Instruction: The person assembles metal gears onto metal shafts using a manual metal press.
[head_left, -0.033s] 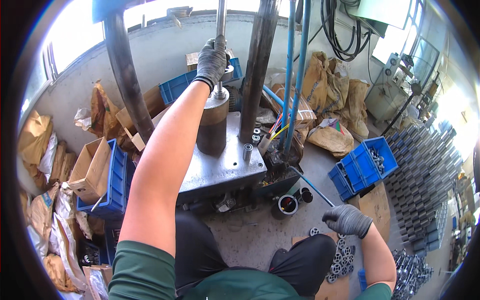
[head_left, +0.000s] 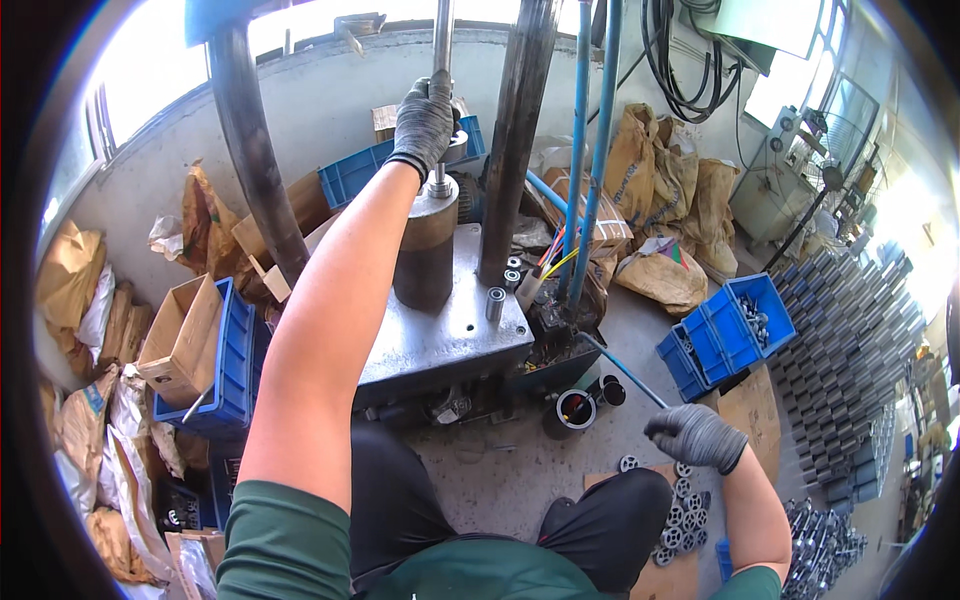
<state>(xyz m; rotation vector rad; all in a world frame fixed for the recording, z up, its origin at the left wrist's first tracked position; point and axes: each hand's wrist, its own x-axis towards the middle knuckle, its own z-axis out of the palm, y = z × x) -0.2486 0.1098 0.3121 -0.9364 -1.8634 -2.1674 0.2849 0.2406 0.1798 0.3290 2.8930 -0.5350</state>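
At the far left we see an open cardboard box (head_left: pixel 178 340) leaning in a blue crate (head_left: pixel 232 365), with paper sacks (head_left: pixel 70 275) heaped behind it. Moving in, our left hand (head_left: pixel 424 122), gloved, is closed around the thin steel rod (head_left: pixel 441 45) that rises above the dark cylinder (head_left: pixel 428 250) standing upright on the grey steel plate (head_left: pixel 445 335) of the press. We judge the rod stiff, smooth and likely oily, so the glove helps; a full wrap low on it, just above the cylinder, looks the surest hold. The cylinder seems heavy and solid. Further right, our right hand (head_left: pixel 695 437) hovers curled over small toothed metal rings (head_left: pixel 676 520) on the floor; we cannot tell whether it holds one. They look light, hard, best pinched by the rim.
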